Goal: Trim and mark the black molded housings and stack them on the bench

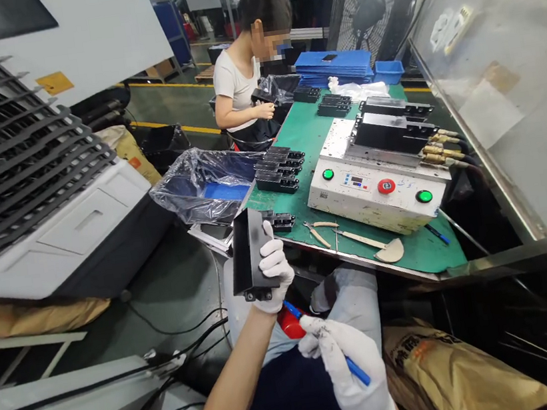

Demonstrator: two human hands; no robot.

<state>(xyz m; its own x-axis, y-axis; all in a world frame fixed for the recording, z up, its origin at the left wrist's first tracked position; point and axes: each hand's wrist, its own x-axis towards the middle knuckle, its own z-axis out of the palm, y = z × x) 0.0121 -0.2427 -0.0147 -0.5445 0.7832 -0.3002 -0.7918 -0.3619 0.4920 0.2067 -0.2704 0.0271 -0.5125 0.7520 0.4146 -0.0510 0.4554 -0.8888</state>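
In my gloved left hand (275, 265) is a long black plastic housing (249, 252), tilted upright, with small lugs at its lower end. My gloved right hand (347, 363), lower and to the right, is closed around a blue pen-shaped tool (358, 370). The tool's front end points up toward the left wrist, apart from the housing; its exact kind is unclear. Dark smudges mark the right glove's fingertips. Beyond the left hand, several similar black housings (278, 181) lie in a row on the green table (300, 218).
Flush cutters (322, 229) and a tool with a half-round head (384, 247) lie near the table edge. A control box (375, 178) bears more housings. A plastic-lined bin (201, 187) stands left of the table. Another person (243, 88) sits at the far side, handling a dark part.
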